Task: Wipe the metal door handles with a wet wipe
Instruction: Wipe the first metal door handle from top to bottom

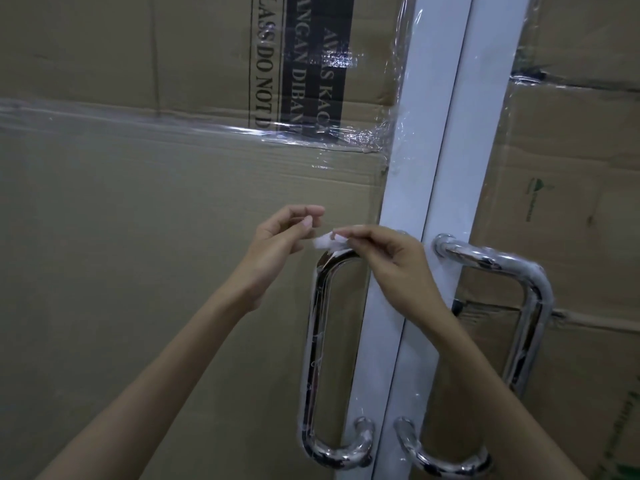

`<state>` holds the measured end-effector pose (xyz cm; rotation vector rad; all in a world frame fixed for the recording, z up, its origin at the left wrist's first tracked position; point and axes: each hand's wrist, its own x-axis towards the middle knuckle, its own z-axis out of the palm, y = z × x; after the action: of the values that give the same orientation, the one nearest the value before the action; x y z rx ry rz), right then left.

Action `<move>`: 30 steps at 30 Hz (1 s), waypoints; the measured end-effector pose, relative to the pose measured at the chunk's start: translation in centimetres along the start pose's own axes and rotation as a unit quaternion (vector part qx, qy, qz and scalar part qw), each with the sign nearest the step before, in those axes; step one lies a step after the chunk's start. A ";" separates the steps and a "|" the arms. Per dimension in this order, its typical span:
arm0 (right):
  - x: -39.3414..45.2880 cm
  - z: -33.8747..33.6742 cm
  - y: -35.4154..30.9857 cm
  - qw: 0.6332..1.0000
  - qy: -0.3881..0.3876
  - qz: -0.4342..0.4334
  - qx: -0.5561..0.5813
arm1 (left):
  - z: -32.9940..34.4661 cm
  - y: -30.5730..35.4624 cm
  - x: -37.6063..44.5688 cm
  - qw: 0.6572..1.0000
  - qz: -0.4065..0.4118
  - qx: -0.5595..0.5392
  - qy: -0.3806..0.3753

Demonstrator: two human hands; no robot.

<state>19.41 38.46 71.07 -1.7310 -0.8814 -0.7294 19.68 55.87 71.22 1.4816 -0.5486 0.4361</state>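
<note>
Above the left handle, cardboard reads "DO NOT", "KACA"

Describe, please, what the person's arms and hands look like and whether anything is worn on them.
Both forearms are bare as far as the frame shows, with no sleeves in view. The left hand and right hand wear no gloves, rings, watch or bracelets. Fingernails are short and unpainted.

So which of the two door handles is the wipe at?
The left handle: the right hand pinches the wipe at its top bend; the right handle is untouched.

Left hand loose, right hand pinching
</note>
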 end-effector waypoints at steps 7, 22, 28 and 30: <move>1.0 0.1 -1.6 0.991 0.046 0.072 0.107 | 0.1 0.5 -0.4 0.997 -0.008 -0.031 -0.064; 3.9 0.4 -2.1 0.998 -0.025 0.059 -0.007 | -1.6 3.0 1.1 0.943 -0.265 -0.092 -0.179; 4.3 0.3 -2.0 0.995 -0.079 0.011 -0.061 | -2.3 2.6 2.0 0.950 -0.256 -0.087 -0.157; 4.4 0.1 -1.9 0.995 -0.079 0.013 -0.059 | -2.6 2.5 2.1 0.961 -0.222 -0.076 -0.147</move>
<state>20.21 39.88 75.54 -1.9221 -0.9371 -0.6449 20.13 58.47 74.47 1.4752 -0.4520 -0.1777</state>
